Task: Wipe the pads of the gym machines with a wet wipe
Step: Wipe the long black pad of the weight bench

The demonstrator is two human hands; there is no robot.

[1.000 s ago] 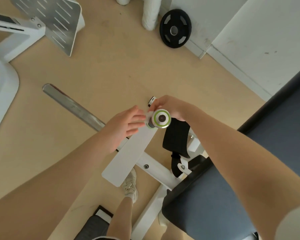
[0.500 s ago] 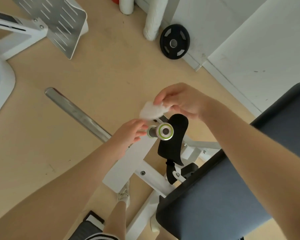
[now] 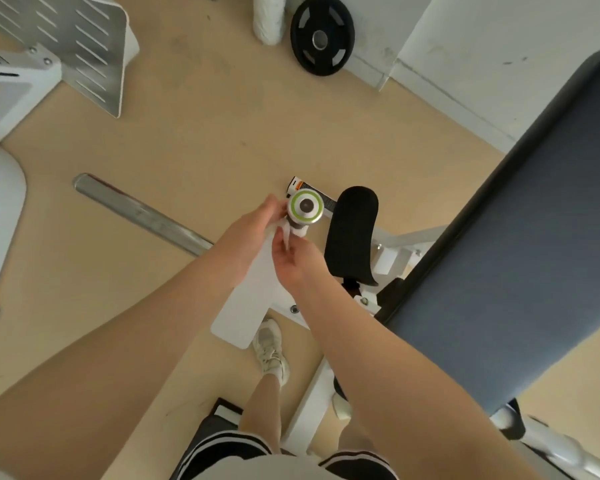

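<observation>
A machine handle with a silver end cap and green ring (image 3: 305, 206) points up at me in the middle of the view. My left hand (image 3: 252, 233) grips the handle's shaft just left of the cap. My right hand (image 3: 291, 263) is below the cap and pinches a white wet wipe (image 3: 286, 235) against the shaft. The shaft itself is mostly hidden by the wipe and fingers. A black curved pad (image 3: 354, 233) stands just right of the handle. A large grey-blue bench pad (image 3: 506, 258) fills the right side.
A white machine frame (image 3: 253, 296) runs under my hands, with a metal bar (image 3: 139, 211) sticking out left. A black weight plate (image 3: 321, 36) leans on the far wall. A perforated metal footplate (image 3: 80, 43) is top left. My shoe (image 3: 271, 351) stands beside the frame.
My right hand has come down from above the handle with the wipe and now presses it under the end cap. My left hand stays on the shaft. The view has shifted slightly.
</observation>
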